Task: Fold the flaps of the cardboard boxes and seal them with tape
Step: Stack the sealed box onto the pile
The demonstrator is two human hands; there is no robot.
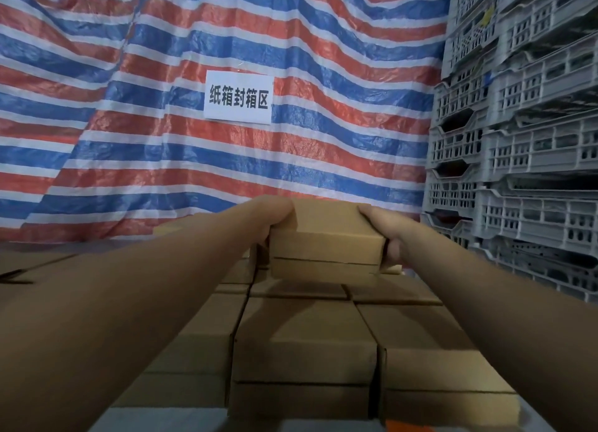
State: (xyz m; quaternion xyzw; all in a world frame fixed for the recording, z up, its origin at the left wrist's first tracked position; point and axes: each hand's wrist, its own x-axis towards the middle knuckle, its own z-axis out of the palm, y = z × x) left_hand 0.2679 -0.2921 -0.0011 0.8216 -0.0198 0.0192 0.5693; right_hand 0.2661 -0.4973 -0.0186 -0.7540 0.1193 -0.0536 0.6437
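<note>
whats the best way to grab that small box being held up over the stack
By its two short ends, one hand from each side, as the left hand and right hand do now. The box is wide and flat, and its near face shows a flap seam, so holding the ends leaves the flaps free. The stacked boxes below block any approach from underneath.

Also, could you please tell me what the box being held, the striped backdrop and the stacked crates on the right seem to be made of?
The box looks like plain brown cardboard: matte, with folded edges and a flap seam on its front. The striped backdrop seems a woven plastic tarpaulin: slightly glossy, crinkled, hanging in folds. The crates appear to be grey moulded plastic, with perforated lattice walls.
</note>
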